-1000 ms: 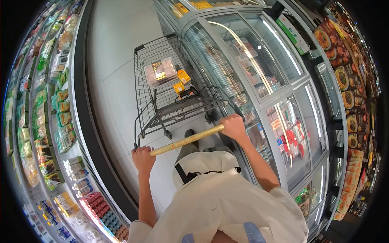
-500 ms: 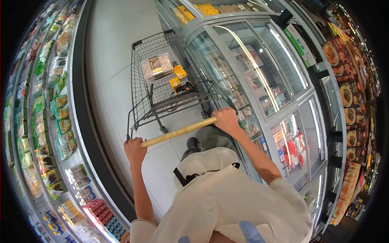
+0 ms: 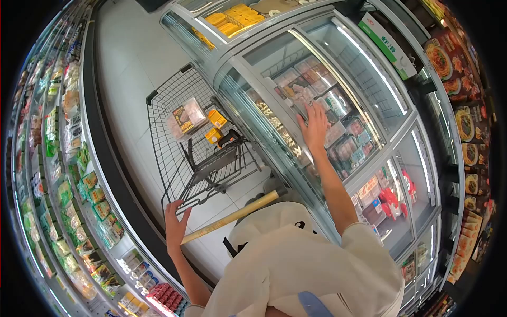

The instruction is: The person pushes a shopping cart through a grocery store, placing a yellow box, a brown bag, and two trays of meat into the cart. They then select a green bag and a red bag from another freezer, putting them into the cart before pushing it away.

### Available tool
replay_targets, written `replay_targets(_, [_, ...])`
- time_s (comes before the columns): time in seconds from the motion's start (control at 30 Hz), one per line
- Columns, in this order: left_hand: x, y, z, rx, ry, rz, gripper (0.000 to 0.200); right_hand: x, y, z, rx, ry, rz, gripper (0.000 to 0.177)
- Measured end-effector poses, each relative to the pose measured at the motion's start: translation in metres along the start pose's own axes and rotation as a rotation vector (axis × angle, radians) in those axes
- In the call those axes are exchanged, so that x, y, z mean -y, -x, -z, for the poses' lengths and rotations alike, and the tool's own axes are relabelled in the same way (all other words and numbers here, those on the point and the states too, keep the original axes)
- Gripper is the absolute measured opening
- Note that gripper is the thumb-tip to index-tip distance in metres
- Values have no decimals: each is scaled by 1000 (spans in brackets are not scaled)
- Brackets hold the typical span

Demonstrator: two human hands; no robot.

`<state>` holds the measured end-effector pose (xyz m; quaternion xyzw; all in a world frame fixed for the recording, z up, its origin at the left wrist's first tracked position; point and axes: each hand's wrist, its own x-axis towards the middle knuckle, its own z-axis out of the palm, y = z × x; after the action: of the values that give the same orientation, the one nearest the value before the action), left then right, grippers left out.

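Note:
My right hand (image 3: 316, 126) reaches out over the glass-topped freezer (image 3: 232, 59), fingers spread and holding nothing. It overlaps the clear trays of packaged meat (image 3: 303, 92) inside. My left hand (image 3: 176, 222) is at the near left corner of the shopping cart (image 3: 158, 132), with thumb and fingers apart. Beside its wrist is one end of the yellow cart handle (image 3: 231, 217). In the wire basket lie a clear pack with a dark label (image 3: 187, 117) and two small orange-yellow boxes (image 3: 216, 117), (image 3: 213, 136).
Shelves of green-packed goods (image 3: 66, 195) run along the left behind a dark ledge (image 3: 113, 153). Grey floor tiles (image 3: 124, 47) lie between shelves and freezer. Yellow packs (image 3: 232, 21) fill the far freezer section. A green and white box (image 3: 388, 45) and food posters (image 3: 467, 153) are on the right.
My right hand has let go of the handle and moved forward over the freezer. My left hand has loosened from the handle and shifted to the cart's corner. The view has turned right.

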<state>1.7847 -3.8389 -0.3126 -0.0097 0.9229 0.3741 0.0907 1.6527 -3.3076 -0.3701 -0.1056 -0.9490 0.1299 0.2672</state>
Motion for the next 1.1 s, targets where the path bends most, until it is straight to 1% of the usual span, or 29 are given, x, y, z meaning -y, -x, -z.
replay_targets(0.07, [-21,-31,-18,57,70,-5,33,-9,-9,5,63,12,47,48])
replay_targets(0.1, [-27,-48,-26,86,105,-8,32,-18,-12,1,53,44,60,49])
replay_targets(0.13, [-30,-61,-33,78,42,-73,29,-31,-19,-3,45,76,78,49])
replay_targets(0.23, [-42,-100,-35,86,153,-18,27,-67,-52,2,-6,150,74,45])
replay_targets(0.3, [-5,-133,-49,15,136,-19,27,-108,-79,2,-50,214,67,44])
replay_targets(0.33, [18,-152,-57,-24,146,-3,27,-133,-97,1,-76,162,63,42])
replay_targets(0.37, [45,-172,-66,-58,178,11,29,-157,-113,1,-111,196,62,41])
replay_targets(0.4, [57,-192,-67,-38,160,83,33,-181,-126,14,-147,175,61,41])
replay_targets(0.47, [108,-241,-87,-92,176,73,45,-227,-146,10,-206,196,-41,39])
replay_targets(0.5, [120,-263,-93,-118,177,90,51,-232,-154,9,-226,233,-80,39])
replay_targets(0.53, [140,-289,-101,-131,169,124,57,-184,-158,11,-311,311,-70,39])
replay_targets(0.57, [155,-312,-110,-164,206,168,61,-105,-160,12,-408,391,-60,39])
replay_targets(0.63, [181,-356,-128,-229,287,244,67,32,-148,-9,-328,163,59,39])
replay_targets(0.67, [200,-377,-141,-235,247,274,71,92,-131,-39,-240,-102,114,39])
replay_targets(0.7, [220,-397,-156,-237,207,302,74,136,-110,-71,-11,-254,197,40])
replay_targets(0.73, [235,-411,-168,-235,165,327,78,184,-91,-103,305,-321,217,40])
replay_targets(0.77, [241,-420,-173,-204,235,363,80,226,-78,-141,545,-373,351,46])
replay_targets(0.8, [241,-430,-174,-173,304,395,81,253,-68,-183,635,-424,445,54])
replay_targets(0.83, [245,-439,-178,-145,373,427,83,256,-55,-238,659,-502,464,61])
replay_targets(0.87, [266,-446,-200,-267,317,406,82,255,-43,-300,670,-523,314,63])
replay_targets(0.9, [266,-447,-202,-297,323,369,81,252,-34,-361,678,-545,162,66])
replay_targets(0.93, [256,-444,-196,-324,326,333,81,249,-28,-417,693,-543,-31,66])
replay_targets(0.97, [253,-443,-192,-347,325,294,80,249,-22,-457,701,-539,-230,67])
replay_targets(1.0, [256,-445,-191,-349,335,309,80,257,-19,-472,715,-501,-200,64])
replay_targets(1.07, [264,-451,-194,-330,355,324,79,271,-14,-482,728,-417,-163,57])
replay_targets(1.1, [278,-455,-203,-364,-178,323,81,274,-12,-482,685,-437,-189,54])
